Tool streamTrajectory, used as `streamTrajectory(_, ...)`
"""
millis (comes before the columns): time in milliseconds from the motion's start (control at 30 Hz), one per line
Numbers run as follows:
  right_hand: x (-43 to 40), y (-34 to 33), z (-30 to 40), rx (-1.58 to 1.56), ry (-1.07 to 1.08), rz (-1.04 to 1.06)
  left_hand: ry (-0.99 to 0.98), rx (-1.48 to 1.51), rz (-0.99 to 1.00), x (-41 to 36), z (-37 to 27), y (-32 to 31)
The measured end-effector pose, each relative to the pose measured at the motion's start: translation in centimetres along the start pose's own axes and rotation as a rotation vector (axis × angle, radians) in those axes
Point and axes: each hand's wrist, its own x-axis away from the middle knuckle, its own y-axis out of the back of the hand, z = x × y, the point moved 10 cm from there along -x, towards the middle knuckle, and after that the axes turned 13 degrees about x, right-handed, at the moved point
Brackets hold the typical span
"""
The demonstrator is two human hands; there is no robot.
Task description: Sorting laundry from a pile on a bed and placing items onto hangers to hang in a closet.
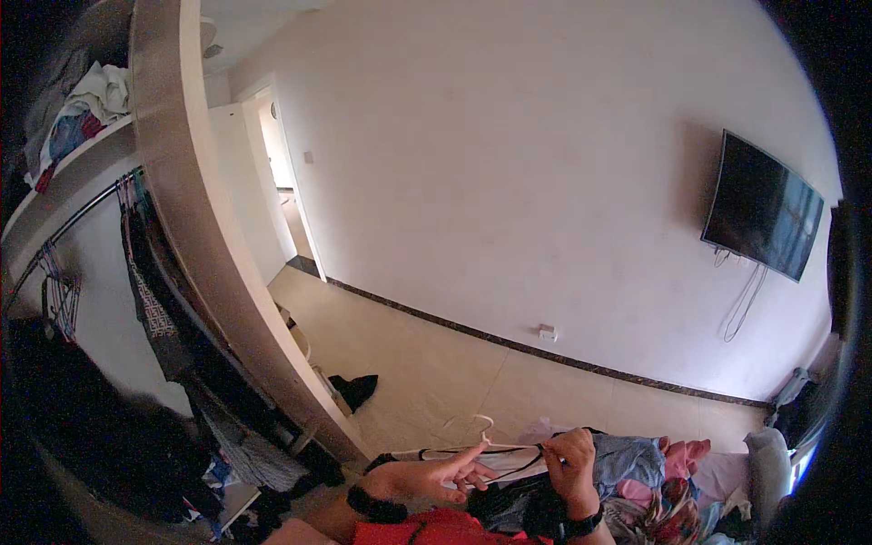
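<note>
A white clothes hanger (pixel 501 447) with its hook upward is held before me at the bottom of the view, and thin black straps hang on it. My left hand (pixel 453 473) is at the hanger's neck, its thumb or finger against the bar and the other fingers loosely bent. My right hand (pixel 571 458) is closed around the right end of the hanger and a black strap. A dark garment (pixel 521 501) lies or hangs just below, between my hands; whether it joins the straps cannot be told.
A pile of clothes (pixel 630 463) lies at the lower right. At left, a wardrobe has a hanging rail (pixel 85 208), hung garments (pixel 153 306) and folded clothes (pixel 102 92) on its shelf. A black cloth (pixel 355 390) lies on the floor. A television (pixel 763 204) hangs on the wall.
</note>
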Motion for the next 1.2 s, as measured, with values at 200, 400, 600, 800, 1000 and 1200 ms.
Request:
streamTrajectory(200,-2.5,-0.4,5.0,-0.057,0.046,0.021,-0.181,-0.207,0.081,4.1,-3.2,-1.3)
streamTrajectory(400,-4.7,-3.1,10.9,-0.083,0.146,0.050,-0.291,-0.175,0.049,10.3,-5.7,-1.3)
streamTrajectory(600,-5.7,-8.2,16.5,-0.106,0.077,0.079,-0.227,-0.076,-0.178,20.8,-8.0,0.8)
streamTrajectory(800,-7.2,-13.6,24.1,-0.106,0.089,0.125,-0.383,-0.062,-0.177,31.5,-12.3,0.0)
streamTrajectory(1000,-7.4,-17.3,33.3,-0.171,0.173,0.121,-0.442,-0.177,-0.298,41.7,-13.8,-0.7)
streamTrajectory(1200,-6.5,-20.2,39.7,-0.198,0.207,0.099,-0.456,-0.092,-0.327,49.1,-14.0,-1.0)
